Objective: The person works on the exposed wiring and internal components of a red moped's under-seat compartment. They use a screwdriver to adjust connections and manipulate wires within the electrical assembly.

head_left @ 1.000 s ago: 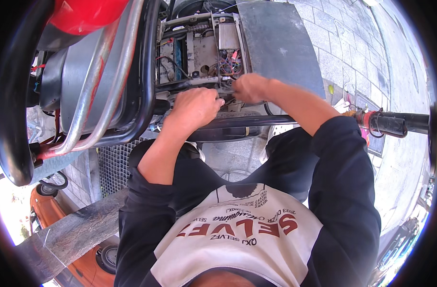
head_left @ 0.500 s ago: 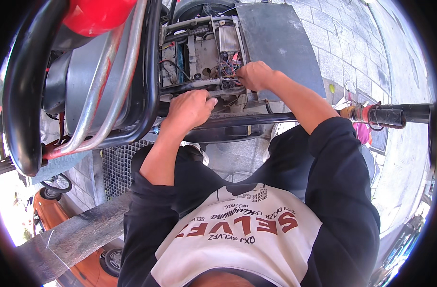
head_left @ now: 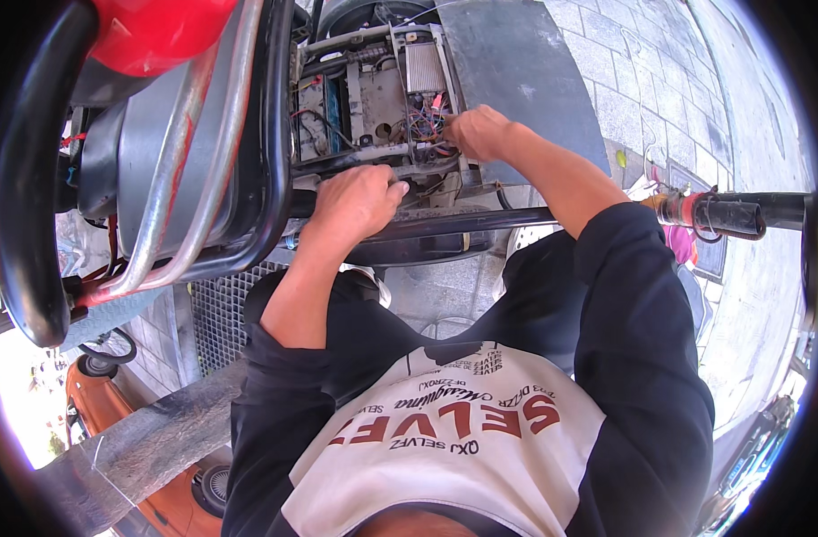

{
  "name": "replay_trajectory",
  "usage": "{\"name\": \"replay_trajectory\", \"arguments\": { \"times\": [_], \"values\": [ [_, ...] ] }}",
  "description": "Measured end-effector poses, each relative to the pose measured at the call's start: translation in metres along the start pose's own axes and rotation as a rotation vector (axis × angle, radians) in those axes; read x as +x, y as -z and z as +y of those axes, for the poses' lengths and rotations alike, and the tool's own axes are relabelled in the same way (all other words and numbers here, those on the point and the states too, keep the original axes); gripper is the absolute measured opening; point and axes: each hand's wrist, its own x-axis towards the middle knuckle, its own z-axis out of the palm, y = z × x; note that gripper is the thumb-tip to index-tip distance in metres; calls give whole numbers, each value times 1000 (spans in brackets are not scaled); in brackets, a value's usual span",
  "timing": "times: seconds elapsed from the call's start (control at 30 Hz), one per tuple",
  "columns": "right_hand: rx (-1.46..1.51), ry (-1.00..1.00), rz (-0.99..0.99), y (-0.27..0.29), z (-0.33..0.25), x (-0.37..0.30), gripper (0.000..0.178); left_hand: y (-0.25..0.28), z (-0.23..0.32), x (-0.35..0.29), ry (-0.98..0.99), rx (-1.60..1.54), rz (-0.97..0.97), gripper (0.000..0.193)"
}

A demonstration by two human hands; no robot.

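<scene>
My right hand point(head_left: 482, 132) reaches the right side of the open vehicle compartment, its fingertips pinched at the tangle of coloured wires point(head_left: 427, 123). What lies between those fingertips is too small to name. A pink-red connector point(head_left: 437, 102) sits among the wires, just beyond them a silver finned box point(head_left: 424, 68). My left hand point(head_left: 359, 201) is curled at the near edge of the compartment, by the black frame bar. Its fingers are bent under and mostly hidden, so anything in them cannot be made out. A blue-sided battery point(head_left: 337, 109) stands in the compartment's left part.
Black tubing point(head_left: 507, 220) crosses in front of my legs. Bent silver tubes point(head_left: 171, 170) and a red rounded part point(head_left: 154, 34) rise at the left. A dark flat panel point(head_left: 534, 85) lies right of the compartment. An orange car point(head_left: 113, 403) shows at lower left.
The view has shifted slightly, so the vehicle sits a little further left. My right hand's fingers have moved slightly at the wires; my left hand stays nearly in place.
</scene>
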Motion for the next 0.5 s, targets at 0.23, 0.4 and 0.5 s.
{"name": "replay_trajectory", "arguments": {
  "times": [0.23,0.4,0.5],
  "values": [
    [-188,186,67,-16,7,7,15,-3,2,3,-37,11,25,40],
    [-94,165,31,-10,-6,-2,13,-2,3,4,-27,15,-3,38],
    [-63,132,45,-22,-4,4,12,1,5,4,-31,20,-18,38]
  ]
}}
